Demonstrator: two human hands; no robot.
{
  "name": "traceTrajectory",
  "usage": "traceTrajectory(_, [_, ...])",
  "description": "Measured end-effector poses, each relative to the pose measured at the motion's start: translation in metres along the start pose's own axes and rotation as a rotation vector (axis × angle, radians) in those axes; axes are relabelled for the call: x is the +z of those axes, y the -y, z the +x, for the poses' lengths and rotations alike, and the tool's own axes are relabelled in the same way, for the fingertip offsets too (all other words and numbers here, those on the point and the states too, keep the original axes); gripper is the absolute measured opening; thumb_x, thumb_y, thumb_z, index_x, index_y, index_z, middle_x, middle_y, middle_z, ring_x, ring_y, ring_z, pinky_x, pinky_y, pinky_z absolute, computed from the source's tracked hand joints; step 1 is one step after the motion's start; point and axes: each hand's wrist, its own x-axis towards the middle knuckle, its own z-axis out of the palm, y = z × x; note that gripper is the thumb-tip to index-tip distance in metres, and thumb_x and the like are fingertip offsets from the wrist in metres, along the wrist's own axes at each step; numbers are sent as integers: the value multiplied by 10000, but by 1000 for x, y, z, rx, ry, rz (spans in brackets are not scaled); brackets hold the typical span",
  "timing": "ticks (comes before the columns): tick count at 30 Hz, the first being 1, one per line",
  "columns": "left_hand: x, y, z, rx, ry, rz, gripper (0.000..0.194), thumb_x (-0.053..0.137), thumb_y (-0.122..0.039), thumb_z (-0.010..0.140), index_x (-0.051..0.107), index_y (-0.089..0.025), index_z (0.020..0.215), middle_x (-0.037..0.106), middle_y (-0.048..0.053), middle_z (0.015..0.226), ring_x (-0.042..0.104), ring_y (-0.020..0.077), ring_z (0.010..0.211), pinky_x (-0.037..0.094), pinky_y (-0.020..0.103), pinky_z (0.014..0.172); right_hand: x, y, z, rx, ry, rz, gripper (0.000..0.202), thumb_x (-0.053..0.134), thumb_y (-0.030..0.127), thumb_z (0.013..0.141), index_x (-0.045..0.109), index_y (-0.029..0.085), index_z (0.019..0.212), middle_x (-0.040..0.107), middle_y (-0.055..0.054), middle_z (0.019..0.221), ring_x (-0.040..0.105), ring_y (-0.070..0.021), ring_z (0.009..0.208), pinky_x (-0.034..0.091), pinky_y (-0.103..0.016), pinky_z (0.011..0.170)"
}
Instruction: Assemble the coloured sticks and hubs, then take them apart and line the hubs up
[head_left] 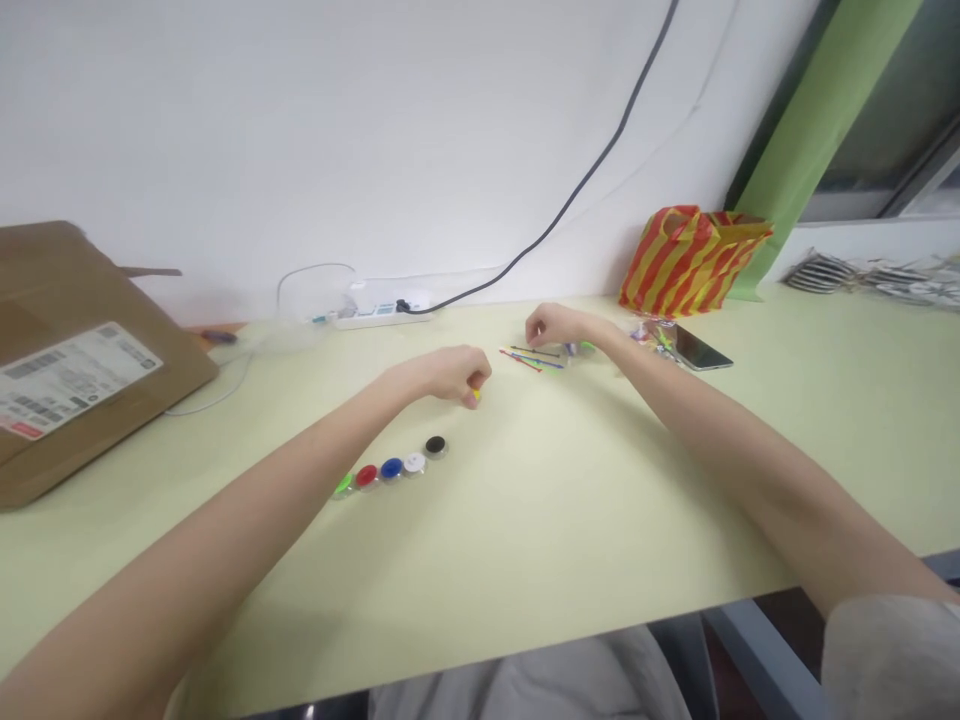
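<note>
I'm watching from afar, and the thin coloured sticks (pixel 537 361) are lying on the bench (pixel 600 500) between my two hands, bunched just right of the left hand (pixel 459 376). Their long axis is running mostly sideways, slanting toward me at the right end. The right hand (pixel 551 325) is hovering close over their far side, so it's sitting nearer than the left. Its fingers are curling down; I can't tell whether they're gripping anything. The left is pinching a small yellow piece (pixel 476 395) at its fingertips, nearly closed. Nearer me, the row of capped pots (pixel 391 468) is stretching along beside the left forearm, its black-topped end lying closest to that pinch.
</note>
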Motion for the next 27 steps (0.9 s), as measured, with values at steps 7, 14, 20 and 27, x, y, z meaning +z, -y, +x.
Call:
traceTrajectory(7, [7, 5, -18, 18, -104, -123, 122, 738, -304, 720, 712, -185, 709, 731, 32, 783, 607, 186, 710, 395, 294, 640, 9, 9, 7, -61, 19, -84, 57, 762, 201, 734, 788, 186, 782, 764, -37, 806, 642, -171, 715, 458, -267, 691])
traceTrajectory(14, [3, 2, -31, 50, -98, -100, 217, 721, -389, 823, 827, -206, 872, 732, 62, 954, 644, 201, 824, 439, 291, 730, 11, 14, 0, -45, 22, -160, 77, 721, 197, 789, 784, 172, 827, 772, -51, 842, 646, -173, 745, 449, -263, 690])
traceTrajectory(20, [3, 7, -33, 65, -107, -246, 256, 696, -416, 856, 823, -195, 836, 710, 61, 931, 638, 185, 805, 458, 283, 723, 3, 19, -2, -63, -8, -127, 62, 709, 192, 786, 762, 166, 807, 769, -43, 844, 643, -167, 755, 453, -255, 697])
traceTrajectory(27, [16, 21, -28, 78, -159, -292, 255, 751, -445, 819, 803, -196, 836, 718, 48, 881, 610, 181, 767, 446, 294, 686, -12, 44, -7, -116, -194, -64, 78, 664, 113, 808, 637, 172, 765, 766, -60, 876, 672, -173, 807, 464, -253, 720])
